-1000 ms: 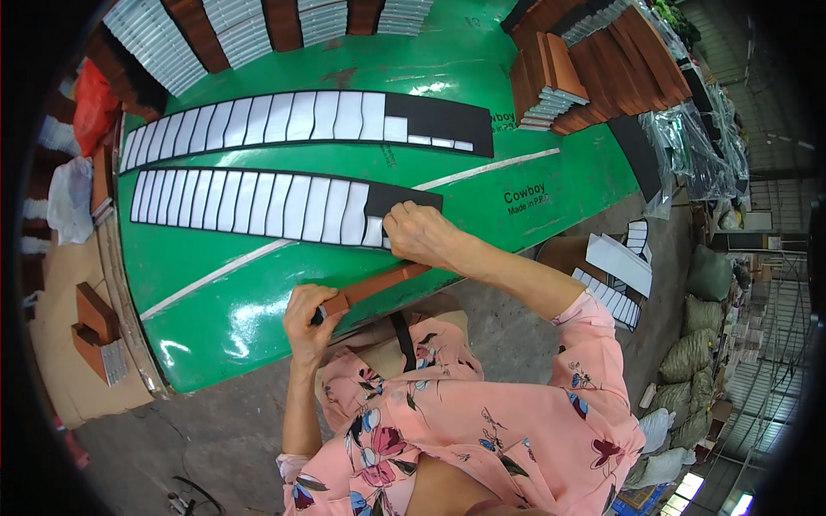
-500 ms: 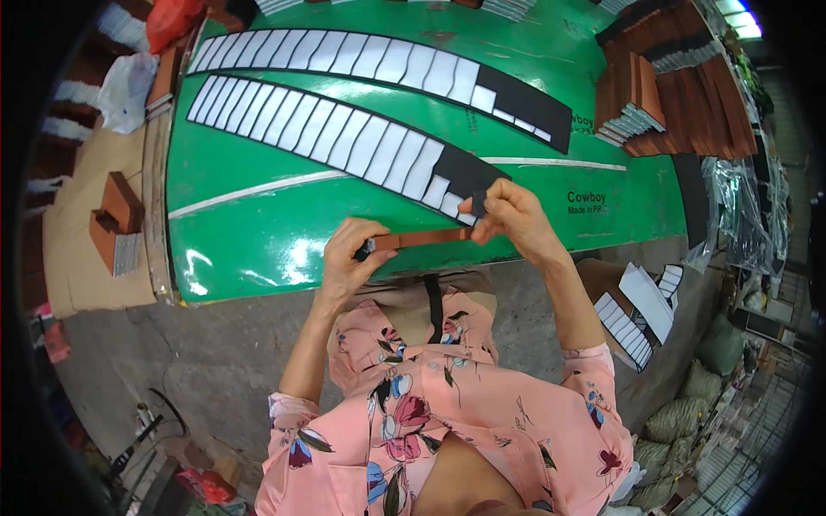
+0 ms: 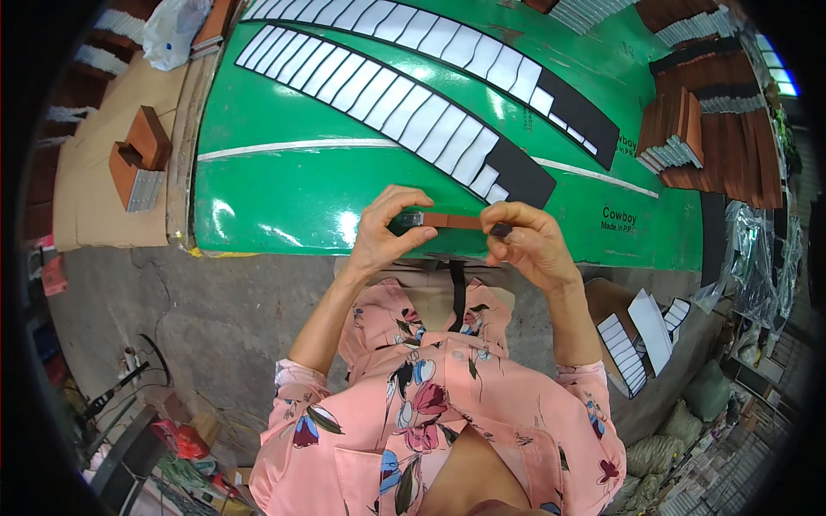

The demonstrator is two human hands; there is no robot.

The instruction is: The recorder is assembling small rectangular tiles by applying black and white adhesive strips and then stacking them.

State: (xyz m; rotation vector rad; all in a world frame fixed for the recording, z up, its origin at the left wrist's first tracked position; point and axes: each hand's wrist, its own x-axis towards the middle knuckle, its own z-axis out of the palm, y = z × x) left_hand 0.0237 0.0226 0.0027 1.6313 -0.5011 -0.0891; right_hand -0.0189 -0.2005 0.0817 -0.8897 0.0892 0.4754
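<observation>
A narrow brown strip [image 3: 456, 221], seen edge-on, spans the gap between my hands above the green tabletop's near edge. Its left end, with a silvery piece, is pinched between the thumb and fingers of my left hand [image 3: 387, 230]. At the other end, my right hand [image 3: 535, 248] pinches a small dark piece [image 3: 502, 230] close to the strip. Whether that piece touches the strip, I cannot tell. Just beyond the hands lies a curved black sheet [image 3: 527, 172] carrying a row of white pieces [image 3: 387, 99]. A second black sheet [image 3: 589, 120] of the same sort lies farther back.
Brown pieces are stacked at the table's right [image 3: 671, 129]. Cardboard [image 3: 95, 206] on the left bears a few brown pieces [image 3: 138, 168]. Clear plastic [image 3: 747, 258] hangs off the right edge. White-and-black cut pieces [image 3: 624, 353] lie low on the right.
My right hand has come down and in toward my left hand, so the two are closer together. The dark piece is now lower. The whole view has shifted, with the table higher in it.
</observation>
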